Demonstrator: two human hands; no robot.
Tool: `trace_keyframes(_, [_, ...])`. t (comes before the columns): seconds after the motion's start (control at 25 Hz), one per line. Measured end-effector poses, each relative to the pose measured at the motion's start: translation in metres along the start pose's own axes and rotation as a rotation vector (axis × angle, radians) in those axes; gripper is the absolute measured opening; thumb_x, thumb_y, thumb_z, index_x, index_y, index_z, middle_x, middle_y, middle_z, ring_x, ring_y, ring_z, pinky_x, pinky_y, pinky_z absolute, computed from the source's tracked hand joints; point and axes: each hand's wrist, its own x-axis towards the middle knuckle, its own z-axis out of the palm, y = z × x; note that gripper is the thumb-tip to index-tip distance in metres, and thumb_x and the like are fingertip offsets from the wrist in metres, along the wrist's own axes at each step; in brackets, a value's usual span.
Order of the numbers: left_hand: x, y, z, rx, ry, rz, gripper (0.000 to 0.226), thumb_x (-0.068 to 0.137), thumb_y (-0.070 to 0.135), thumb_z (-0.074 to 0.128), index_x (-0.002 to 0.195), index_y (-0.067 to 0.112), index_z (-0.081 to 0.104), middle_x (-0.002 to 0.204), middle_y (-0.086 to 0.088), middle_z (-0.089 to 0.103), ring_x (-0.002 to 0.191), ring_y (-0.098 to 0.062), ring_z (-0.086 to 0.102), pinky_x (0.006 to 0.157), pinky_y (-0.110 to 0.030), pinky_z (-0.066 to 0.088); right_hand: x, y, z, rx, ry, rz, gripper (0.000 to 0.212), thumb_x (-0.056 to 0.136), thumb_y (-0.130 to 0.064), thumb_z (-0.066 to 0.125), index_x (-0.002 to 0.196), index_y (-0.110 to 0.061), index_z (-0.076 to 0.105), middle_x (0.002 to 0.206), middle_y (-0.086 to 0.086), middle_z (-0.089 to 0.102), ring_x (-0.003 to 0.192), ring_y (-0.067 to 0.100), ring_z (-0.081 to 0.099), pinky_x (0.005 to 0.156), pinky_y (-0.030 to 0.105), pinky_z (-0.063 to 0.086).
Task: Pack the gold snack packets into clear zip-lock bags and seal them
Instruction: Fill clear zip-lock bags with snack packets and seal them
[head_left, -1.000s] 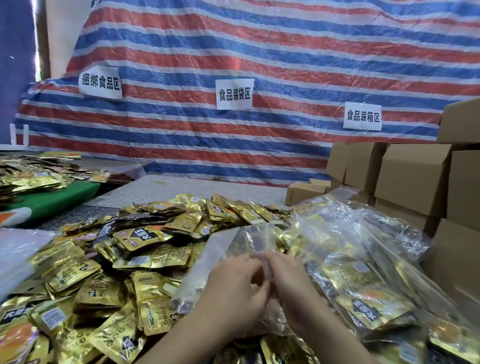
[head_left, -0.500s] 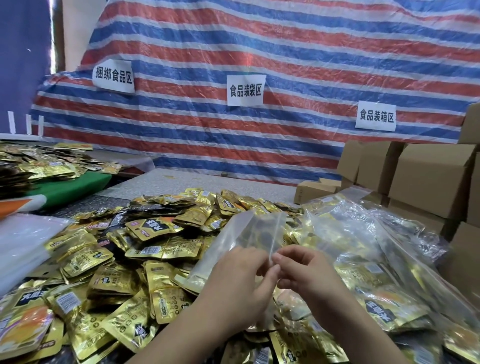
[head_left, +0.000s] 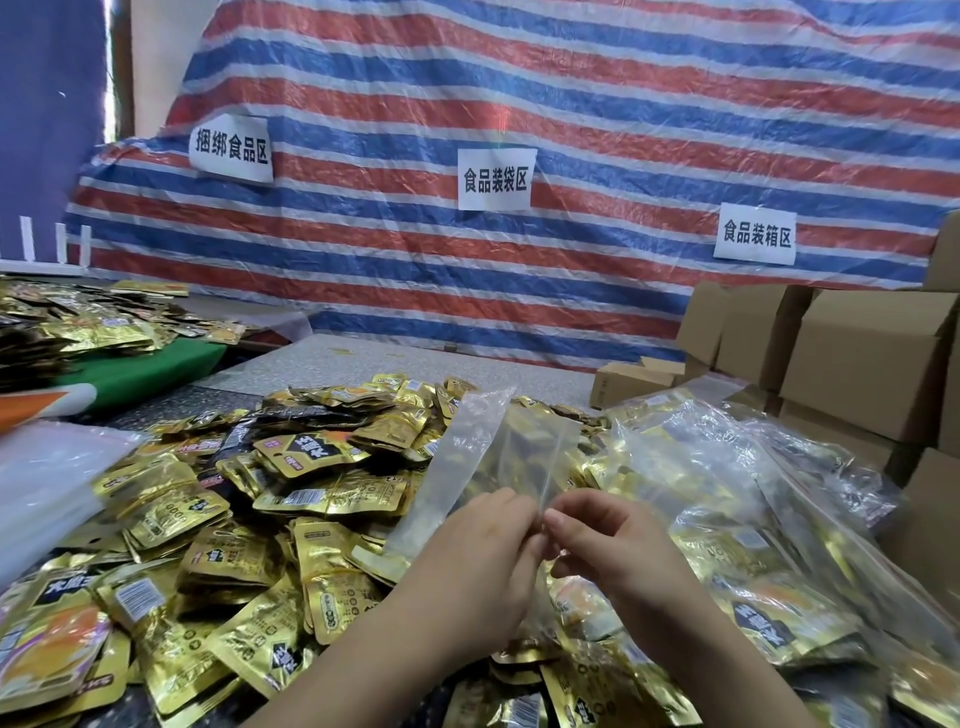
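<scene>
Left hand (head_left: 483, 561) and right hand (head_left: 608, 545) both pinch near edge of empty clear zip-lock bag (head_left: 498, 457). Bag stands up, long way pointing up-right, over gold snack packets (head_left: 311, 488).

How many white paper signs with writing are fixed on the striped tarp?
3. The left sign is highest, the middle sign hangs lower at centre, and the right sign is lowest, above the cardboard boxes. None seems hidden.

Speckled grey stone tabletop (head_left: 374, 358) heaped with loose gold foil snack packets (head_left: 322, 493); filled clear zip-lock bags (head_left: 727, 519) piled right; small brown cardboard box (head_left: 631, 382) behind.
</scene>
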Motion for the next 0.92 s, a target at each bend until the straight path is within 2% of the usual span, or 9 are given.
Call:
trace_keyframes(0.12, [0.0, 0.003, -0.003, -0.049, -0.006, 0.015, 0.016, 0.103, 0.031, 0.042, 0.088, 0.026, 0.046, 0.091, 0.007, 0.048, 0.088, -0.009, 0.046, 0.082, -0.03, 0.041, 0.0, 0.002, -0.003, 0.081, -0.045, 0.032, 0.018, 0.072, -0.032, 0.076, 0.078, -0.015, 0.075, 0.077, 0.007, 0.065, 0.073, 0.014, 0.061, 0.064, 0.026, 0.052])
trace_keyframes(0.28, [0.0, 0.005, -0.005, -0.073, -0.014, 0.034, 0.02, 0.104, 0.031, 0.04, 0.085, 0.027, 0.043, 0.087, 0.006, 0.048, 0.083, -0.01, 0.047, 0.077, -0.03, 0.041, 0.0, 0.004, -0.004, 0.165, -0.094, 0.038, 0.014, 0.077, -0.028, 0.073, 0.078, -0.014, 0.073, 0.078, 0.008, 0.06, 0.072, 0.013, 0.057, 0.066, 0.025, 0.05])
trace_keyframes(0.48, [0.0, 0.006, -0.007, -0.085, -0.015, 0.035, 0.022, 0.103, 0.033, 0.039, 0.082, 0.029, 0.042, 0.083, 0.01, 0.047, 0.079, -0.008, 0.047, 0.073, -0.03, 0.042, 0.0, 0.006, -0.003, 0.23, -0.129, 0.018, 0.019, 0.083, -0.026, 0.074, 0.081, -0.008, 0.067, 0.076, 0.008, 0.058, 0.07, 0.016, 0.054, 0.066, 0.028, 0.048])
trace_keyframes(0.6, [0.003, 0.007, -0.009, -0.269, -0.014, -0.023, 0.028, 0.103, 0.027, 0.046, 0.075, 0.025, 0.046, 0.074, 0.01, 0.048, 0.071, -0.004, 0.047, 0.065, -0.021, 0.039, 0.002, 0.007, -0.004, 0.266, -0.135, 0.0, 0.02, 0.089, -0.019, 0.065, 0.09, 0.001, 0.063, 0.079, 0.015, 0.056, 0.074, 0.025, 0.05, 0.071, 0.034, 0.045])
trace_keyframes(0.68, [0.005, 0.009, -0.011, -0.4, -0.031, -0.088, 0.029, 0.102, 0.026, 0.048, 0.075, 0.016, 0.051, 0.067, 0.012, 0.047, 0.064, -0.002, 0.044, 0.061, -0.02, 0.037, 0.003, 0.008, -0.004, 0.275, -0.131, -0.004, 0.027, 0.089, -0.019, 0.06, 0.098, 0.007, 0.06, 0.088, 0.022, 0.056, 0.081, 0.03, 0.05, 0.075, 0.038, 0.047])
trace_keyframes(0.92, [0.006, 0.011, -0.015, -0.564, -0.081, -0.157, 0.029, 0.102, 0.026, 0.048, 0.079, 0.012, 0.057, 0.058, 0.013, 0.045, 0.054, -0.003, 0.039, 0.055, -0.023, 0.035, 0.004, 0.007, -0.003, 0.278, -0.162, -0.015, 0.025, 0.087, -0.029, 0.068, 0.09, -0.004, 0.068, 0.084, 0.016, 0.062, 0.078, 0.023, 0.06, 0.073, 0.031, 0.054])
